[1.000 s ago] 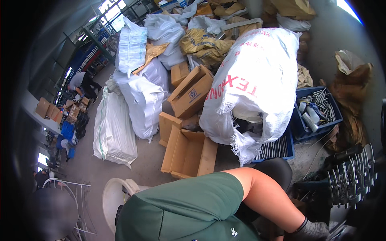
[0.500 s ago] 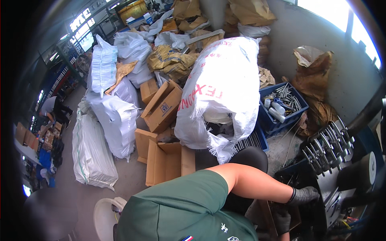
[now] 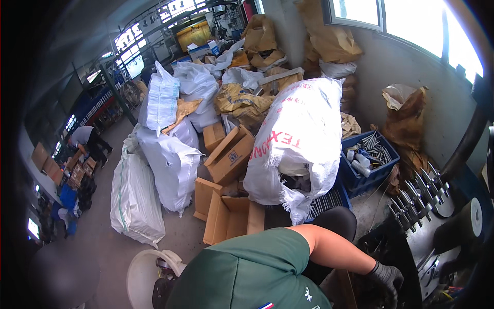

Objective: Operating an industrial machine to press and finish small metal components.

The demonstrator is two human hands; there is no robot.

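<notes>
My left hand (image 3: 388,277), in a dark grey knitted glove, reaches across to the lower right from a short green sleeve (image 3: 257,257). Its fingers bend downward and look closed together. Whatever may be in them is lost against the dark surroundings. Just left of the hand is the edge of a brown box (image 3: 346,288), mostly hidden by my arm. To its right stands a dark machine with a round fixture of metal rods (image 3: 419,198) and a metal plate (image 3: 431,275). My right hand is out of view.
A large white woven sack (image 3: 298,139) lies ahead, beside open cardboard boxes (image 3: 226,221). A blue crate (image 3: 370,177) holds metal rods. More white sacks (image 3: 170,165) stand left, and a white bucket (image 3: 139,280) sits lower left. Another person (image 3: 90,141) bends over boxes far left.
The view has shifted, so the surroundings sit lower and mostly farther right. My left hand has moved downward. My right hand, seen before by the brown box, has gone out of view.
</notes>
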